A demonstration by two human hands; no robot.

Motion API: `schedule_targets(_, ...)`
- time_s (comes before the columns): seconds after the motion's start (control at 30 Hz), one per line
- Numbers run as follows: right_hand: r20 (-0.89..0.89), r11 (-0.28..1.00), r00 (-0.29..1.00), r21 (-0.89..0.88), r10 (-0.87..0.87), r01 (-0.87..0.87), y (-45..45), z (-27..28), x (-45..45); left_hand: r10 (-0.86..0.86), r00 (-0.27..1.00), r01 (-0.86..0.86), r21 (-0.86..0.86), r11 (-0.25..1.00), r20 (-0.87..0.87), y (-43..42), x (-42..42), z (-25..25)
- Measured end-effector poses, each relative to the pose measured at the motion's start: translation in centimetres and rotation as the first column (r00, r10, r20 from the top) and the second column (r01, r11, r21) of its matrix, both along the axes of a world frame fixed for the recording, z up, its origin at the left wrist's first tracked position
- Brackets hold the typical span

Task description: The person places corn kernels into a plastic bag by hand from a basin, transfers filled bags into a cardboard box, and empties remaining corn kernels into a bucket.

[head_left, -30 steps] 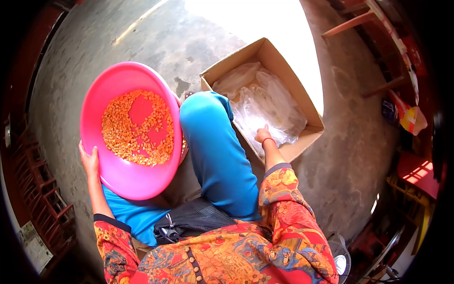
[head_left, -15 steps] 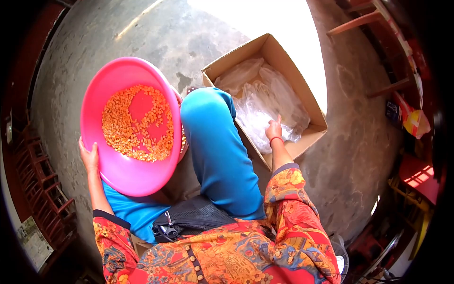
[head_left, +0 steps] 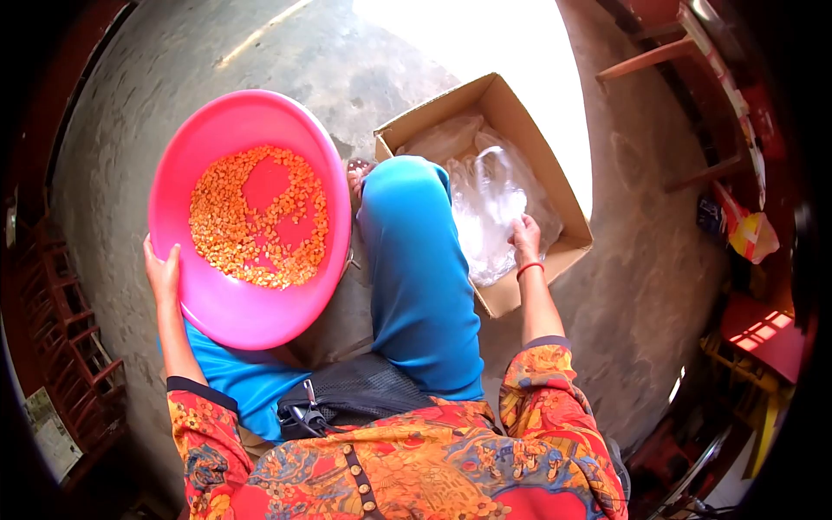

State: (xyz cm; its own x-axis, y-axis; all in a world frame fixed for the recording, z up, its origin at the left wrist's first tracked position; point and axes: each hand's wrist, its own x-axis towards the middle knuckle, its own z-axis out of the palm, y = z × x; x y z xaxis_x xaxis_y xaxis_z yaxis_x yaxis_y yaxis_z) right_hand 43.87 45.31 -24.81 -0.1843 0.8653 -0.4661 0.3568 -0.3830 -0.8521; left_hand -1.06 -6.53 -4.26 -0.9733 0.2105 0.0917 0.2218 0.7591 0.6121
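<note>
A pink plastic basin (head_left: pixel 234 316) rests tilted over my left leg, with orange corn-like kernels (head_left: pixel 217 208) spread in a ring over its bottom. My left hand (head_left: pixel 165 276) grips the basin's left rim, thumb on the inner side and the other fingers hidden beneath. On the right, my right hand (head_left: pixel 525 239) is closed in a pinch on a clear plastic bag (head_left: pixel 494 195) inside an open cardboard box (head_left: pixel 539 139). More crumpled clear plastic lies in the box around it.
My bent knee (head_left: pixel 407 225) in blue trousers stands between the basin and the box. A black pouch (head_left: pixel 360 394) sits at my waist. Wooden furniture (head_left: pixel 676 56) and a red-topped stool (head_left: pixel 763 338) stand at the right; stacked brown chairs (head_left: pixel 74 321) are at the left.
My right hand has drawn back toward the box's near right side and closed on a plastic bag, pulling part of it up. The basin has tipped slightly toward me, and my knee has shifted right.
</note>
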Motion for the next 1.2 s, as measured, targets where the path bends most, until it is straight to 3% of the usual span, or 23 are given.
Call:
schedule_targets(0.03, -0.126, 0.992, 0.992, -0.116, 0.028, -0.043, 0.8, 1.7, -0.1, 0.007, 1.000, -0.007, 0.013, 1.000, -0.006, -0.3, -0.3, -0.2)
schedule_targets(0.1, -0.282, 0.997, 0.959, -0.070, -0.036, 0.017, 1.5, 5.2, -1.1, -0.015, 1.000, 0.012, 0.118, 0.993, 0.019, -0.5, -0.6, -0.8)
schedule_targets(0.13, -0.351, 0.997, 0.933, -0.032, -0.076, 0.069, 1.6, 7.2, -2.1, -0.004, 1.000, 0.002, 0.134, 0.991, 0.014, -0.2, -0.5, -0.7)
schedule_targets(0.23, -0.396, 0.979, 0.909, 0.194, 0.129, -0.054, 1.9, 14.1, -5.8, 0.042, 0.997, -0.036, 0.103, 0.994, -0.058, 1.0, 0.4, -0.3)
schedule_targets(0.3, -0.427, 0.911, 0.834, 0.363, 0.348, -0.194, 2.0, 17.7, -8.8, 0.047, 0.960, -0.030, 0.063, 0.998, -0.277, 1.4, 0.8, 0.0)
schedule_targets(0.37, -0.301, 0.738, 0.772, 0.605, 0.560, -0.300, -0.7, 23.7, -13.5, 0.008, 0.845, -0.014, -0.008, 1.000, -0.534, 3.6, 2.4, 2.9)
schedule_targets(0.43, -0.074, 0.497, 0.742, 0.786, 0.666, -0.368, -4.3, 28.7, -18.0, 0.062, 0.921, 0.035, 0.239, 0.971, -0.385, 5.0, 4.0, 5.2)
schedule_targets(0.5, 0.235, 0.163, 0.689, 0.873, 0.686, -0.460, -8.6, 33.0, -21.8, -0.054, 0.998, 0.069, 0.587, 0.806, -0.044, 4.7, 4.6, 5.4)
schedule_targets(0.57, 0.140, 0.179, 0.568, 0.866, 0.811, -0.468, -13.1, 34.1, -25.8, -0.267, 0.941, 0.046, 0.702, 0.710, 0.208, 4.2, 5.1, 6.9)
schedule_targets(0.6, 0.308, -0.065, 0.519, 0.899, 0.797, -0.433, -15.4, 34.9, -27.8, -0.385, 0.871, 0.007, 0.775, 0.631, 0.306, 4.1, 5.2, 7.2)
schedule_targets(0.67, 0.475, -0.310, 0.375, 0.852, 0.796, -0.421, -19.4, 35.1, -31.3, -0.582, 0.717, -0.058, 0.864, 0.500, 0.385, 4.2, 5.8, 8.3)
schedule_targets(0.7, 0.476, -0.320, 0.264, 0.824, 0.839, -0.468, -21.1, 34.4, -32.8, -0.655, 0.651, -0.069, 0.889, 0.453, 0.384, 4.4, 6.0, 9.0)
schedule_targets(0.8, 0.583, -0.456, 0.162, 0.754, 0.796, -0.472, -25.7, 32.2, -35.4, -0.692, 0.619, -0.082, 0.907, 0.413, 0.371, 4.5, 5.6, 7.2)
schedule_targets(0.83, 0.589, -0.478, 0.145, 0.756, 0.795, -0.447, -26.4, 31.5, -35.6, -0.701, 0.609, -0.174, 0.925, 0.339, 0.371, 4.9, 6.0, 8.2)
schedule_targets(0.9, 0.533, -0.391, 0.115, 0.734, 0.838, -0.555, -27.3, 30.1, -35.7, -0.669, 0.656, -0.076, 0.913, 0.401, 0.349, 5.0, 5.6, 7.4)
schedule_targets(0.93, 0.464, -0.305, 0.133, 0.746, 0.876, -0.592, -27.1, 29.7, -35.6, -0.638, 0.652, -0.078, 0.874, 0.480, 0.409, 4.9, 5.4, 7.2)
schedule_targets(1.0, 0.285, -0.097, 0.175, 0.733, 0.942, -0.673, -25.6, 28.4, -35.6, -0.589, 0.720, -0.002, 0.851, 0.525, 0.366, 4.7, 4.6, 5.3)
schedule_targets(1.03, 0.083, 0.119, 0.227, 0.654, 0.970, -0.747, -24.0, 26.2, -35.8, -0.576, 0.738, 0.031, 0.835, 0.549, 0.351, 4.7, 4.2, 5.0)
schedule_targets(1.07, 0.172, 0.145, 0.281, 0.548, 0.944, -0.824, -22.2, 26.3, -35.9, -0.512, 0.767, -0.010, 0.805, 0.593, 0.387, 4.5, 3.9, 5.3)
schedule_targets(1.1, 0.046, 0.249, 0.311, 0.497, 0.949, -0.831, -21.1, 26.5, -36.2, -0.449, 0.798, -0.085, 0.812, 0.577, 0.402, 4.3, 3.6, 5.4)
schedule_targets(1.2, 0.133, 0.197, 0.264, 0.382, 0.955, -0.903, -17.7, 27.8, -37.1, -0.262, 0.896, -0.145, 0.792, 0.593, 0.360, 3.8, 2.8, 5.7)
